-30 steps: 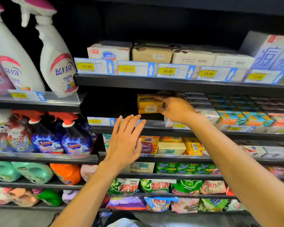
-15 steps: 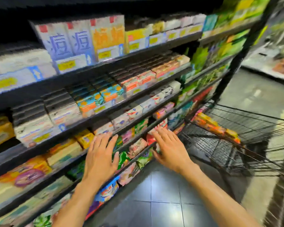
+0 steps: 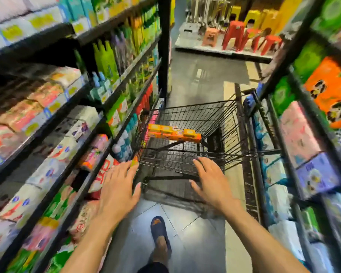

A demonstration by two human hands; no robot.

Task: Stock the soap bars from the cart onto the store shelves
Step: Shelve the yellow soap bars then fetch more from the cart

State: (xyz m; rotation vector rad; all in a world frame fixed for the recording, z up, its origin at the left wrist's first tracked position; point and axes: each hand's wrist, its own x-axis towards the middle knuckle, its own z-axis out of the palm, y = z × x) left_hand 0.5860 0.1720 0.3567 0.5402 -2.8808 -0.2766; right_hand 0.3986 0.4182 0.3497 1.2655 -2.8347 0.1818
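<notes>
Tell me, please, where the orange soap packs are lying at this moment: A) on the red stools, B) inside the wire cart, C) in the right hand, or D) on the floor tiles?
B: the orange soap packs lie in a row inside the wire cart, while the left hand and the right hand reach toward it, open and holding nothing.

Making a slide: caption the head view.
Left hand and right hand hover open before the cart holding orange soap bars.
</notes>
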